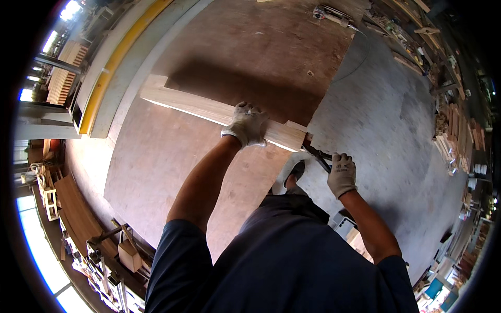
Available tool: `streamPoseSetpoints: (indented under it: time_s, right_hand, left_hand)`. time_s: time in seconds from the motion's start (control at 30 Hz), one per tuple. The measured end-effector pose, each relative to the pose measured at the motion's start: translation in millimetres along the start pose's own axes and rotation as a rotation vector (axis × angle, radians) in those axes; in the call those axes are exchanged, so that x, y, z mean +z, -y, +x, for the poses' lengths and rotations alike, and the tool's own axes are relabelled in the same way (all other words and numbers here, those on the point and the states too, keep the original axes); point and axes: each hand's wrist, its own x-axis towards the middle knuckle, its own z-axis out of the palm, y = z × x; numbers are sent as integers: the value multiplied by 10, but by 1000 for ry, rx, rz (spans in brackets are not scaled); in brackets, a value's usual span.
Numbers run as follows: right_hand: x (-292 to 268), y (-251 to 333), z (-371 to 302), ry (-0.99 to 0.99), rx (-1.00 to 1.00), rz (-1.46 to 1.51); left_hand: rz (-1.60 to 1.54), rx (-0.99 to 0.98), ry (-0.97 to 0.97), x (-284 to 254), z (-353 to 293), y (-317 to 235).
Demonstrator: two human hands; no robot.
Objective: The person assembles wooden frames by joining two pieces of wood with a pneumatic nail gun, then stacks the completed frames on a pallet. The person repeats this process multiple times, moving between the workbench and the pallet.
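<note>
A long pale wooden beam point(201, 106) runs across the middle of the head view, above a brown board surface point(172, 161). My left hand point(247, 124), in a light work glove, is closed over the beam toward its right part. At the beam's right end, a dark tool with two arms, like pliers point(317, 154), meets a small piece of wood. My right hand point(342, 173), also gloved, grips this tool by its handles. The tool's jaws are too small to make out, and the fingers partly hide the handles.
A power tool point(334, 15) with a cord lies at the far edge. Grey floor point(396, 120) stretches to the right, with stacked wood pieces point(451, 133) beyond. A yellow-striped rail point(112, 68) borders the left. My foot point(295, 173) stands below the beam's right end.
</note>
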Motion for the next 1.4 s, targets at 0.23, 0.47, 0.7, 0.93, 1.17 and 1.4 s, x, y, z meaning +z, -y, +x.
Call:
streamPoseSetpoints:
  time_s: [0.23,0.47,0.7,0.93,1.17,1.4]
  right_hand:
    - [-468,-65,59,280,-17,244]
    - [-555,-184,165,389,-62,322]
    - [-401,-275,228,388,-113,464]
    - [602,-314,29,679,100,1478]
    - [596,-19,-310,643,331,1966]
    - [268,-94,-99,554,175,1333]
  left_hand:
    - [19,-34,82,-62,3,-45]
    - [7,-20,83,-70,8,-58]
    - [4,-5,5,2,-14,-22]
    - [-42,33,-31,5,61,-7]
    - [-15,-5,18,26,28,-5]
    - [35,23,-57,66,14,3]
